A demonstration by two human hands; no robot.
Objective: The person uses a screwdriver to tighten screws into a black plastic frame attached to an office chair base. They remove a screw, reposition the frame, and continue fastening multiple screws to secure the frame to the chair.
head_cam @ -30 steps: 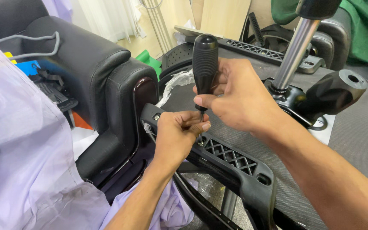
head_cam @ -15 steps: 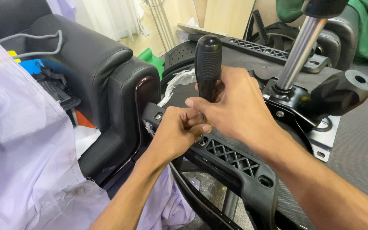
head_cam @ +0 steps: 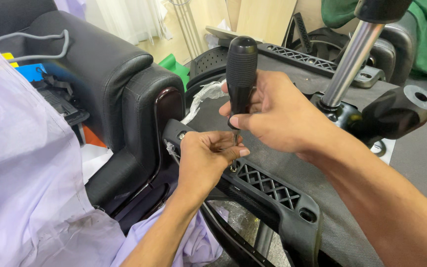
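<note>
Screwdriver (head_cam: 241, 74) with a thick black handle stands nearly upright over a black plastic bracket (head_cam: 273, 193), and its thin metal shaft goes down to a screw hole near the bracket's upper edge. The right hand (head_cam: 277, 116) is wrapped around the lower part of the handle, fingers closed firmly on it and the thumb laid across the front, so the tool can be pressed down and kept straight. The left hand (head_cam: 206, 160) sits just below, its fingers pinched together around the shaft close to the tip; I think this keeps the tip on its place. If a screw is between these fingers, I cannot tell, because they cover the spot.

The bracket lies on the grey mesh underside of an office chair (head_cam: 421, 163) that is turned over, so the fixing points face up and are easy to reach. A chrome column (head_cam: 352, 59) rises from a black metal base (head_cam: 396, 113) on the right side. On the left, a black padded armrest (head_cam: 100, 74) of another chair is near, with a grey cable (head_cam: 30, 42) resting on it.

Counting: one screwdriver, two hands, one bracket with one lattice opening, one chrome column, one cable. A lilac sleeve (head_cam: 21, 173) fills the lower left corner.
</note>
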